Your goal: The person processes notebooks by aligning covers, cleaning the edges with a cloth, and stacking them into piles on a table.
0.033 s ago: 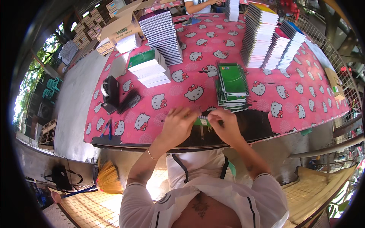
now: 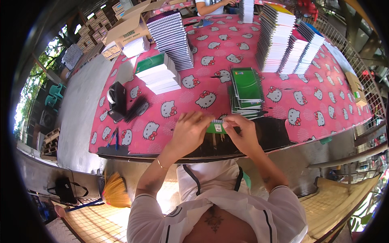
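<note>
At the table's near edge, a small green spiral notebook (image 2: 211,129) lies between my hands, its coil along the far edge and a white label on its cover. My left hand (image 2: 189,131) grips its left end with curled fingers. My right hand (image 2: 242,130) pinches the coil's right end between thumb and fingers; part of the cover is hidden under it. Just beyond my right hand stands a pile of green spiral notebooks (image 2: 247,85). Left of my left hand lies a bundle of black coils (image 2: 138,108), beside a black tape dispenser (image 2: 117,103).
Green-topped notepads without coils (image 2: 160,73) stand at left, before a tall stack of spiral notebooks (image 2: 170,40) and an open carton (image 2: 131,30). More tall notebook stacks (image 2: 273,40) stand far right. Pens (image 2: 117,139) lie near the left corner. Another person (image 2: 210,7) sits across the table.
The notebook has tilted slightly, showing more of its green cover and label. My right thumb has shifted a little on the coil; my left hand has hardly moved.
</note>
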The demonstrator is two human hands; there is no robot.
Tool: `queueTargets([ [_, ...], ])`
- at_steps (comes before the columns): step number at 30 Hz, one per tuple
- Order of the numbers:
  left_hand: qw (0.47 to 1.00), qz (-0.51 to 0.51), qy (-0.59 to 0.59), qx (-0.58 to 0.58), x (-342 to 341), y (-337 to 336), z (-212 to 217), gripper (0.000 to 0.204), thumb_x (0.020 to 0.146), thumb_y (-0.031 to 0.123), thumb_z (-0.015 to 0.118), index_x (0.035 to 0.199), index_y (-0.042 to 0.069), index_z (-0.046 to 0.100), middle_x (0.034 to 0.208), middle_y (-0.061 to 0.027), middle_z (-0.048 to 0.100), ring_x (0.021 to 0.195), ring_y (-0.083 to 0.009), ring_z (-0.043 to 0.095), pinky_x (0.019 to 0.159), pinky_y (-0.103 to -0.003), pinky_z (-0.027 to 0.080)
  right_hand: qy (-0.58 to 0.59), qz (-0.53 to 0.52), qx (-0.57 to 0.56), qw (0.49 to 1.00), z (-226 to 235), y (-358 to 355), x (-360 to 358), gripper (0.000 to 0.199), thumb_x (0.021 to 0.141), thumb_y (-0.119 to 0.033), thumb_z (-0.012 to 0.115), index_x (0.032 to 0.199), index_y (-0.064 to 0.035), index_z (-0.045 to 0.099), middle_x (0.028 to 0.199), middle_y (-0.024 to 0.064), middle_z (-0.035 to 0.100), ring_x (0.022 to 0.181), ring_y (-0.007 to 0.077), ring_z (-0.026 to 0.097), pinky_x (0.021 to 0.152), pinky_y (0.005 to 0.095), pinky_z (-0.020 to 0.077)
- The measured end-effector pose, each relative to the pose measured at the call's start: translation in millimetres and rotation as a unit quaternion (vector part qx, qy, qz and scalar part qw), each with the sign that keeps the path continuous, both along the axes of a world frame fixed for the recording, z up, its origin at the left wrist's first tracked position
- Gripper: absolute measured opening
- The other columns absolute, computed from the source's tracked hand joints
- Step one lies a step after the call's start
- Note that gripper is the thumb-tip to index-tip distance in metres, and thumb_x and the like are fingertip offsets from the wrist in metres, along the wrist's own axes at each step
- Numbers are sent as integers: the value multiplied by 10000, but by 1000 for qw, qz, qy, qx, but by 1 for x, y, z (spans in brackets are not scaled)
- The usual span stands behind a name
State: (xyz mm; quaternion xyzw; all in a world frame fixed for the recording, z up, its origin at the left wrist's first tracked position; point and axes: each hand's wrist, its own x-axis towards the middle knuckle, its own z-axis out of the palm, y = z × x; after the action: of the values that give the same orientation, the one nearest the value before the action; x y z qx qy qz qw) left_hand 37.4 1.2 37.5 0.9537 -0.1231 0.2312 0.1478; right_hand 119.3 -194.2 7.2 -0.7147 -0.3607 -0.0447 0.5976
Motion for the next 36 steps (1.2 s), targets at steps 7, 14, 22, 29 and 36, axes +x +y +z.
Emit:
queueTargets([
  [7,996,-64,-6,-62,25,-30,32,278,829,27,640,1104,53,674,874,-122,612,813,-336,621,735,-450,502,-167,-105,-17,980,16,-28,11,216,848,-64,745,1050,-7,697,950,128,712,812,274,707,707,337,565],
  [14,994,-74,-50,-64,44,-26,49,275,821,10,652,1094,34,674,859,-126,618,808,-334,625,747,-452,494,-170,-94,-12,981,27,-42,28,397,829,-131,778,1184,4,661,1116,169,696,973,303,685,867,376,535],
  [22,961,-200,-177,-68,166,-17,-8,269,827,-118,549,1014,51,644,1167,-127,674,1163,-329,608,991,-468,478,370,-129,44,919,-26,-74,178,930,882,-708,565,1518,-55,379,1522,152,428,1419,275,356,1133,440,302],
  [29,789,133,106,-590,182,-27,-47,759,912,488,672,1418,-31,446,1308,-209,598,1215,-308,559,1037,-398,427,467,49,-39,882,-17,-36,183,992,793,-749,646,1485,-72,428,1461,148,483,1369,269,413,1120,448,333],
  [36,576,-64,238,-779,161,-50,-44,509,866,440,704,1175,51,592,1093,-96,635,1040,-225,615,923,-426,501,526,110,45,842,-14,-30,160,897,790,-444,825,1455,-41,378,1309,171,543,1183,261,574,907,409,542],
])
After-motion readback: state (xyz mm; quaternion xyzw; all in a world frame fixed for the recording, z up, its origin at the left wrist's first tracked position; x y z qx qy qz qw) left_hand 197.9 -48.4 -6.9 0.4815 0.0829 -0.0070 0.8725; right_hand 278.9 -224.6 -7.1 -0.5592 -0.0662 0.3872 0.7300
